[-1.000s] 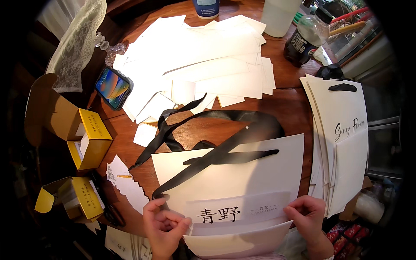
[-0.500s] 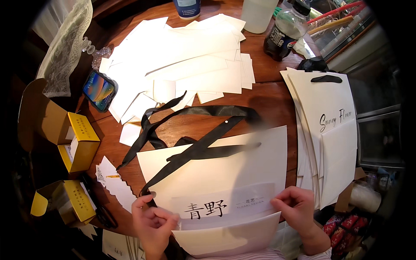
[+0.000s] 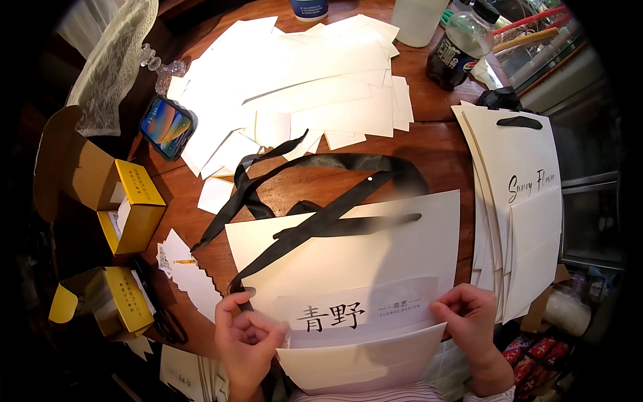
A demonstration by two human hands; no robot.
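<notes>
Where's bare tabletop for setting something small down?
Best: tabletop strip between paper pile and stacked bags. Smaller gap: between upper yellow box and black ribbon. Crowded: the middle, where that ribbon crosses the white bag, and the left, with boxes near paper slips.

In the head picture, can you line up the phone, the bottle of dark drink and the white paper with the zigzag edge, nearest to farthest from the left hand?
From the left hand:
1. White zigzag-edged paper: just up and left.
2. Phone: farther up, at the left.
3. Dark drink bottle: farthest, top right.
</notes>
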